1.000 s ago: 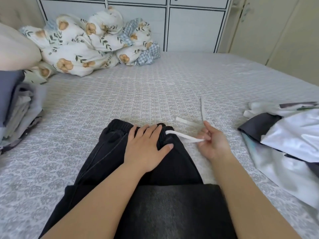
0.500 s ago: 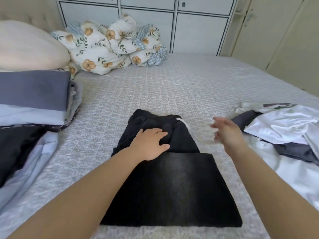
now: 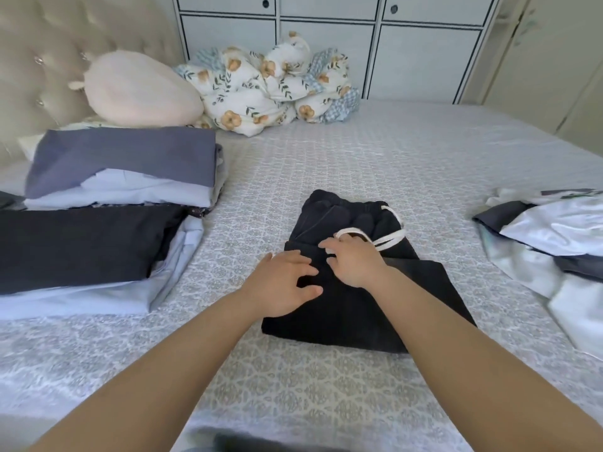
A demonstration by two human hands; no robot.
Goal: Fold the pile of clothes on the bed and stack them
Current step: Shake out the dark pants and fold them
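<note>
Black trousers (image 3: 359,305) lie folded in the middle of the bed, waistband away from me. Their white drawstring (image 3: 390,239) loops over the waistband. My left hand (image 3: 284,282) rests on the left edge of the trousers with fingers spread. My right hand (image 3: 355,261) sits on the fold line just below the waistband, fingers curled, with a loop of the drawstring arching over them. On the left stands a stack of folded clothes (image 3: 98,246), topped further back by a blue-grey piece (image 3: 120,158). Unfolded white and dark garments (image 3: 554,230) lie in a heap on the right.
The patterned grey bedspread (image 3: 326,164) covers the bed. A pink cushion (image 3: 137,89) and a bundled floral quilt (image 3: 270,89) lie at the far side, by the tufted headboard (image 3: 49,60). White cabinet doors (image 3: 326,44) stand behind the bed.
My right hand has come back from the right and gathered the drawstring onto the waistband. My left hand has slid down to the trousers' left edge. The view has shifted left and pulled back.
</note>
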